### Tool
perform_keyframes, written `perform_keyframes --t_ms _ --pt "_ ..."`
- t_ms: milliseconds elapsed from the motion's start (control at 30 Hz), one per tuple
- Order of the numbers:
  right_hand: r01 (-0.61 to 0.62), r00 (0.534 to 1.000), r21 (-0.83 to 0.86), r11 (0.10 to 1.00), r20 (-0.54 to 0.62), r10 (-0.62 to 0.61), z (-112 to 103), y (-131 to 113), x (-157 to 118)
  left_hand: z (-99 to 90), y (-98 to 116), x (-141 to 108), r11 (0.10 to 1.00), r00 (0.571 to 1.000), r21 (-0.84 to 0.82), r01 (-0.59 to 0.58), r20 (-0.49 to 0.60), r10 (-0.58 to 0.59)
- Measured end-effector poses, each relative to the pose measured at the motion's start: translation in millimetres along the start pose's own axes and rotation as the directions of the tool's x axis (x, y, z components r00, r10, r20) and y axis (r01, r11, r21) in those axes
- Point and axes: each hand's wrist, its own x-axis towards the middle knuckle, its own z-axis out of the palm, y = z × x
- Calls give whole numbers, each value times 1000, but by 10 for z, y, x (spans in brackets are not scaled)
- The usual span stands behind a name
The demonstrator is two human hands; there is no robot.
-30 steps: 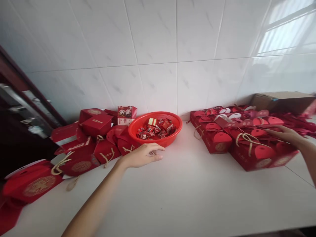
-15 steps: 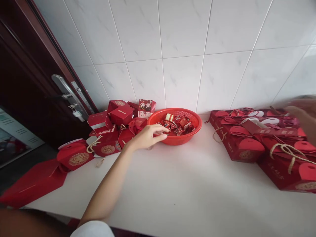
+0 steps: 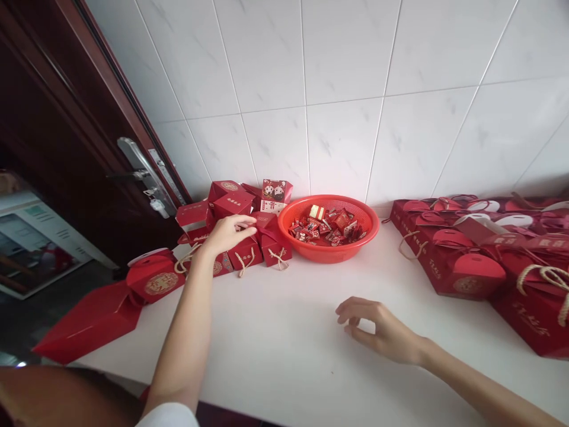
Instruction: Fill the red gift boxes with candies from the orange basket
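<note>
Currently the left hand [image 3: 229, 232] reaches into the cluster of red boxes [image 3: 231, 225] at the back left of the white surface [image 3: 293, 332]. Its fingers [image 3: 246, 222] lie on the top flap of one small box [image 3: 265, 232]; they touch it, but whether they pinch the flap cannot be told. That box stands upright just left of the red basket [image 3: 329, 228], near its rim, apart or touching unclear.

Right hand [image 3: 382, 329] hovers low over bare surface near the middle, fingers loosely curled, holding nothing.

Edges and room: the surface's near edge runs along the bottom of the frame, under both forearms. Left edge ends beside a dark door [image 3: 66, 154] with a metal handle [image 3: 140, 166]; a flat red sheet [image 3: 89, 323] overhangs that edge. The tiled wall [image 3: 338, 107] closes the back. Open room is the broad middle strip between the left cluster and the right rows [image 3: 480, 255], from the basket forward to the near edge.

Counts:
- Basket: 1, with small wrapped sweets [image 3: 329, 224] inside, too many and too small to count.
- Left cluster: about 8 boxes, some overlapping, so the count is uncertain; three show rope handles in front.
- One larger box with a gold emblem [image 3: 155, 279] sits apart at far left.
- Right rows: closed boxes packed touching, running out of frame, not countable.
- Hands: 2, both the person's own.
</note>
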Motion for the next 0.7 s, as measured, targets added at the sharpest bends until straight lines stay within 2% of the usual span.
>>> perform_keyframes --t_ms 100,167,267,433,600,700 --pt "-14 1000 32 999 23 14 125 90 -25 196 160 25 992 982 99 -75 181 56" --pt "-21 1000 45 999 6 21 158 132 -39 318 245 47 971 970 220 -92 238 38" --pt "-44 999 78 996 -18 45 176 177 -45 427 278 78 947 959 308 -94 283 3" --pt "-88 996 122 989 -21 91 204 221 -30 386 202 89 934 967 344 -90 254 0" --pt "-118 992 150 982 -24 122 227 249 -30 268 175 85 976 979 210 -62 201 19" --pt "-127 991 155 980 -28 133 217 248 -26 216 174 90 991 992 127 -35 126 19"
